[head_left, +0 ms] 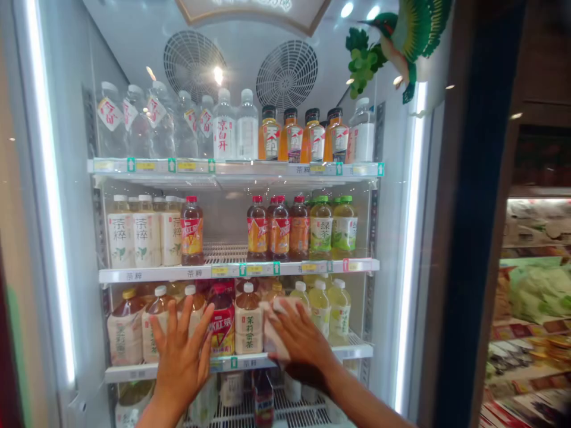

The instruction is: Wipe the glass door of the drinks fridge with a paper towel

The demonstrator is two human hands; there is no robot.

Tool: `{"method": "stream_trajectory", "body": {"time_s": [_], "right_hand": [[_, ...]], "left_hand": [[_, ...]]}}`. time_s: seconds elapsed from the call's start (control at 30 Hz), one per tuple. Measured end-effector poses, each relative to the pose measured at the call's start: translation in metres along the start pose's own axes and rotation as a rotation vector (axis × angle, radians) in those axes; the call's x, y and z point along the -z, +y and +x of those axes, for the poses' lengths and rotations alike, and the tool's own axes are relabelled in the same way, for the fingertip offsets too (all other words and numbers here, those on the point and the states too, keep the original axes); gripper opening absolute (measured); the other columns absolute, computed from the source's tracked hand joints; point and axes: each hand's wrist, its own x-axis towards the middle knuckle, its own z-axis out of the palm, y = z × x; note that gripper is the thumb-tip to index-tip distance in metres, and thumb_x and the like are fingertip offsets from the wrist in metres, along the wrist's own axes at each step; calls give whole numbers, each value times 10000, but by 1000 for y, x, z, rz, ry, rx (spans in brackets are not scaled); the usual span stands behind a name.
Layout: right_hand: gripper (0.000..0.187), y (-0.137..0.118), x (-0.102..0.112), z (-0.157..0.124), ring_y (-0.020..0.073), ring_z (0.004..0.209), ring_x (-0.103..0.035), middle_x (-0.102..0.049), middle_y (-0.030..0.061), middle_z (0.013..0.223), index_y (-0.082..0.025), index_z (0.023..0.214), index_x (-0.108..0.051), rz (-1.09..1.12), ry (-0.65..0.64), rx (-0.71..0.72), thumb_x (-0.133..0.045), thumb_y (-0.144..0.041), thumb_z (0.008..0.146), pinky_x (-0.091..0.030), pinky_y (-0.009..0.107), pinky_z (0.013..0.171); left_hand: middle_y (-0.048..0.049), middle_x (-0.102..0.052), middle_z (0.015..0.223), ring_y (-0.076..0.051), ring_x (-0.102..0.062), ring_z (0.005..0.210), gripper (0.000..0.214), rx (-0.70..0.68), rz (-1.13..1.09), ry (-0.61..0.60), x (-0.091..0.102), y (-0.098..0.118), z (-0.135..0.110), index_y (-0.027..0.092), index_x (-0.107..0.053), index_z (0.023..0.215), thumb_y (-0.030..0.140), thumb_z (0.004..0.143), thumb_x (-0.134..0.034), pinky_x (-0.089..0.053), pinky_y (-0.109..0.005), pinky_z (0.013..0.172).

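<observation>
A glass door (225,229) stands before me, with drink bottles on shelves behind it. My left hand (182,348) has its fingers spread, palm toward the glass, in front of the lower bottles, and holds nothing. Under the fingers of my right hand (298,333) is a pale, folded cloth (271,334), which looks pressed against the glass. The hand hides part of the cloth. Between my hands, behind the glass, show a large red-labelled tea bottle (222,324) and a jasmine tea bottle (248,324) with a white cap.
A hummingbird decoration (401,41) with green grapes sits at the upper right of the glass. Bright light strips (51,190) run down the cooler's sides. Beyond the dark door frame (482,214), at right, are shelves with packaged greens (537,291).
</observation>
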Motion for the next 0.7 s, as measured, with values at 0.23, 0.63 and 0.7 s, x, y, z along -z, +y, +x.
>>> {"method": "stream_trajectory", "body": {"time_s": [0.23, 0.63, 0.7], "right_hand": [[805, 1, 13, 88, 293, 1588, -167, -396, 160, 1626, -91, 1578, -332, -4, 37, -63, -477, -599, 970, -197, 569, 1279], [821, -29, 15, 196, 280, 1598, -99, -402, 144, 1627, -64, 1544, -385, 17, -36, 140, -485, -638, 965, -164, 543, 1302], [758, -45, 10, 197, 232, 1591, -147, -476, 86, 1587, -105, 1513, -455, 76, -133, 345, -474, -634, 971, -156, 465, 1319]], "left_hand": [[-28, -113, 1730, -348, -36, 1597, 797, 35, -31, 80, 20, -48, 37, 418, -226, 1594, 177, 926, -587, 36, -690, 1250], [-35, -119, 1729, -347, -36, 1597, 769, 32, -50, 114, 42, -100, 68, 404, -231, 1597, 178, 935, -551, 37, -707, 1242], [-29, -104, 1731, -347, -36, 1597, 770, 30, -47, 111, 46, -106, 70, 406, -224, 1598, 182, 937, -547, 44, -697, 1245]]}}
